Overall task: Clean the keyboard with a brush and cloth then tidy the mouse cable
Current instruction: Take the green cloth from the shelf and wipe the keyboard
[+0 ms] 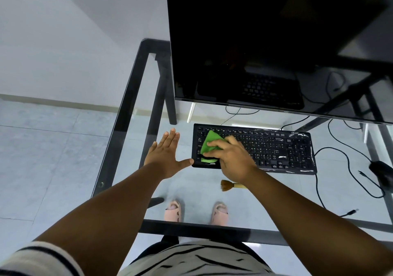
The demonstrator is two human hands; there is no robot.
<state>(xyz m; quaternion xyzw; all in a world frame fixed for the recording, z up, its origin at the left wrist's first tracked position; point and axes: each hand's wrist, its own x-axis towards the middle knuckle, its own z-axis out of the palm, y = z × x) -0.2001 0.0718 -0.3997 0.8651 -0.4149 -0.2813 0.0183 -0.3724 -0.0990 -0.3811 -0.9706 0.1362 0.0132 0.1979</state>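
Note:
A black keyboard lies on the glass desk in front of the monitor. My right hand holds a green cloth against the keyboard's left end. My left hand lies flat on the glass with straight fingers, its thumb touching the keyboard's left front corner. A small brush with brown bristles lies on the glass just in front of the keyboard, partly hidden under my right wrist. The black mouse sits at the right edge, its black cable looping loosely over the glass.
A large dark monitor stands behind the keyboard. The glass desk has a dark frame; the floor and my slippered feet show through it. A loose cable plug lies near the front right edge.

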